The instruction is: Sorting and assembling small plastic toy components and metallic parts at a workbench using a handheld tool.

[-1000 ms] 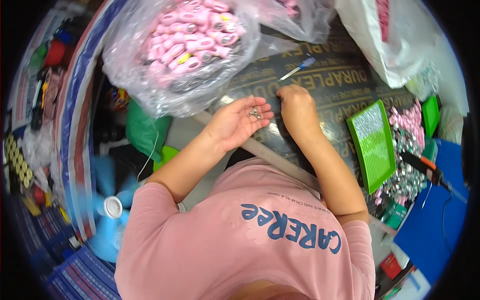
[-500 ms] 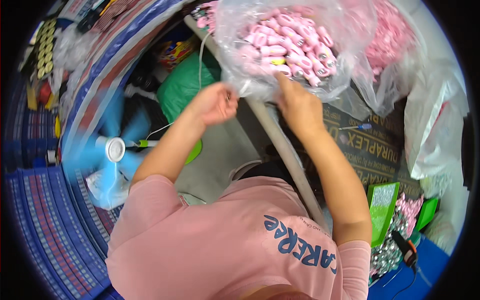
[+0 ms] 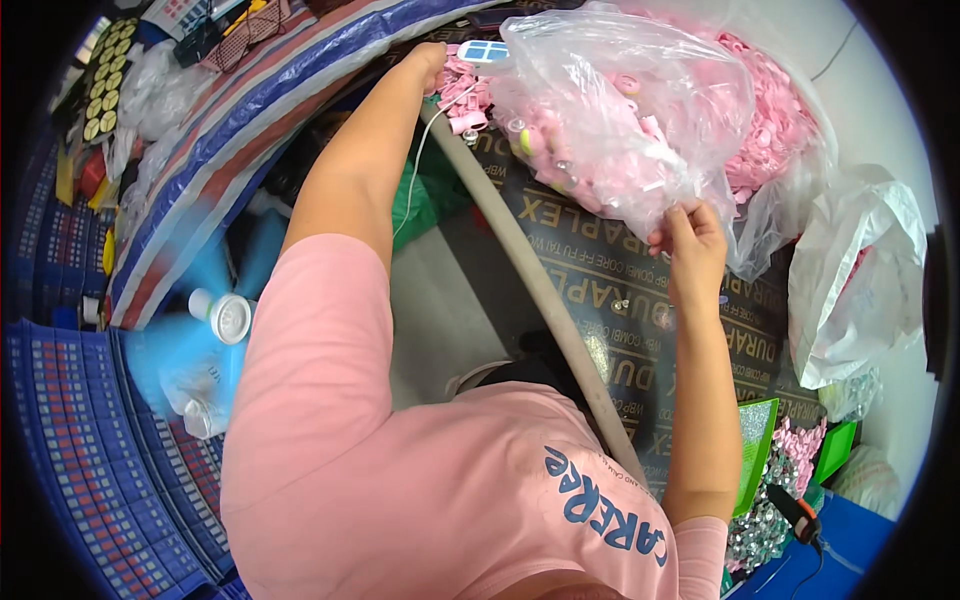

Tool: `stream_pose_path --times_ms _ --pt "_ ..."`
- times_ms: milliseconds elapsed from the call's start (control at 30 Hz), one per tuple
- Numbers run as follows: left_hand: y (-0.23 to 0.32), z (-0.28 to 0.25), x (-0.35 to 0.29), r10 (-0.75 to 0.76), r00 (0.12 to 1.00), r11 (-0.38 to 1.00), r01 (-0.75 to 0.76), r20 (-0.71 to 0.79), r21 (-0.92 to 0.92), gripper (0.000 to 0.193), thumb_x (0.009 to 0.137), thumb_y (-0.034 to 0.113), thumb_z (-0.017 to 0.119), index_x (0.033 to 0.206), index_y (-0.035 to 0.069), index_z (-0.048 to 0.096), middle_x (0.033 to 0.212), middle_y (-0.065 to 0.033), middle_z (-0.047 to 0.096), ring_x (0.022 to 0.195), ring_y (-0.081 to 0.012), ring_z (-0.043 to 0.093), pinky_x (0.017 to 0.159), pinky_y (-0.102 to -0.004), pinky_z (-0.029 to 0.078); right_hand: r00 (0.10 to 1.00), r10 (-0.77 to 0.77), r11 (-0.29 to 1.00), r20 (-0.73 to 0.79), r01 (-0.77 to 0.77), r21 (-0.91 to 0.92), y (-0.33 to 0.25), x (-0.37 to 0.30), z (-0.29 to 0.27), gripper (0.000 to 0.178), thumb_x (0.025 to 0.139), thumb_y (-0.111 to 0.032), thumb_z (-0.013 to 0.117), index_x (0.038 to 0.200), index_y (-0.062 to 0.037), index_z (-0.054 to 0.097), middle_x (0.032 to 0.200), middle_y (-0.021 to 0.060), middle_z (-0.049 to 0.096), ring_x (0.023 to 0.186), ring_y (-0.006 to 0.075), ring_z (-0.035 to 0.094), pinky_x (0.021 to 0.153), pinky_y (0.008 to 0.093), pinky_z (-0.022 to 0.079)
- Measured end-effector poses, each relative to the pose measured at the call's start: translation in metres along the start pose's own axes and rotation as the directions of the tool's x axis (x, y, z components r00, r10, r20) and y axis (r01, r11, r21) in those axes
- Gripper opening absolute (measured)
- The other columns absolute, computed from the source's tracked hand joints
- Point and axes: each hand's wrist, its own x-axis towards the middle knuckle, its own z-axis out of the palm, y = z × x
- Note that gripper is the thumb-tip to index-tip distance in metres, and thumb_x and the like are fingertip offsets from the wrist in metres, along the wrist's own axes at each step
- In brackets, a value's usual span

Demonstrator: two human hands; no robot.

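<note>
My right hand (image 3: pixel 692 240) pinches the gathered edge of a clear plastic bag (image 3: pixel 610 95) at its near right corner. Inside the bag lie many pink plastic pieces (image 3: pixel 580 165), blurred by the film over them; a yellow-green bit shows among them. My left arm stretches far forward, and my left hand (image 3: pixel 431 62) is beside a heap of small pink parts (image 3: pixel 465 92) at the table's far left. Its fingers are mostly hidden there. Close to it rests a white strip with blue panels (image 3: pixel 483 52), from which a white cord (image 3: pixel 415 165) hangs.
The dark printed board tabletop (image 3: pixel 600 290) has a pale rounded edge (image 3: pixel 530 265). Another pink-filled bag (image 3: pixel 765 110) and a white bag (image 3: pixel 855 290) stand right. A green tray (image 3: pixel 755 450) and a black-and-orange tool (image 3: pixel 797 512) lie lower right. A blue fan (image 3: pixel 230 318) spins at left.
My left hand has left the bag's front edge and reached far forward to the left. My right hand moved right and nearer, with the bag's edge drawn over the pink pieces.
</note>
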Motion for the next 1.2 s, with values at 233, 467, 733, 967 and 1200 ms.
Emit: stream_pose_path --times_ms 233,467,733,967,1200 --pt "0.036 0.019 -0.061 0.173 0.852 0.791 -0.419 0.494 0.447 0.056 0.104 0.048 0.046 0.14 0.007 0.057 0.133 -0.0156 0.063 0.117 -0.0249 0.058 0.101 -0.0402 0.044 0.97 -0.235 0.931 0.053 0.241 -0.274 -0.003 -0.03 0.009 0.011 0.093 -0.005 0.064 0.102 0.0005 0.069 0.083 0.003 0.067 0.074 0.0102 0.062 0.068 0.027 0.051" --pt "0.119 0.092 -0.209 0.288 0.541 0.95 -0.268 0.79 -0.163 0.071 0.104 0.06 0.041 0.146 0.003 0.049 0.143 -0.0106 0.056 0.128 -0.021 0.056 0.11 -0.0364 0.044 0.995 -0.087 0.937 -0.043 0.068 -0.344 0.022 0.001 -0.006 0.012 0.091 -0.011 0.065 0.094 0.0006 0.068 0.067 0.0095 0.065 0.065 0.0179 0.066 0.061 0.0342 0.052" --pt "0.101 0.131 -0.242 0.269 0.45 0.441 -0.843 0.851 0.307 0.092 0.091 0.067 0.056 0.155 0.005 0.037 0.159 -0.0212 0.039 0.145 -0.0321 0.04 0.118 -0.0385 0.032 0.992 0.094 0.995 -0.079 -0.096 -0.02 -0.012 0.053 -0.007 0.008 0.093 -0.006 0.062 0.093 0.0004 0.066 0.078 0.0055 0.065 0.066 0.0127 0.062 0.057 0.0274 0.05" --pt "0.101 0.115 -0.29 0.53 0.212 0.13 -0.977 0.821 0.168 0.086 0.078 0.035 0.082 0.149 0.006 0.045 0.145 -0.0196 0.055 0.136 -0.028 0.052 0.111 -0.0359 0.04 0.882 -0.471 0.858 0.008 0.461 -0.229 -0.047 0.099 0.037 0.017 0.088 -0.007 0.067 0.103 -0.0012 0.071 0.081 0.0068 0.069 0.073 0.0157 0.064 0.067 0.032 0.054" --pt "0.105 0.08 -0.118 0.247 0.571 0.964 -0.227 0.783 -0.138 0.035 0.093 0.019 0.069 0.119 -0.004 0.067 0.111 -0.0131 0.072 0.098 -0.023 0.071 0.087 -0.0396 0.057 0.806 -0.579 0.722 0.125 0.577 -0.381 -0.046 0.022 0.004 0.035 0.084 -0.01 0.072 0.119 -0.0063 0.069 0.112 0.015 0.068 0.101 0.0277 0.066 0.091 0.036 0.053"
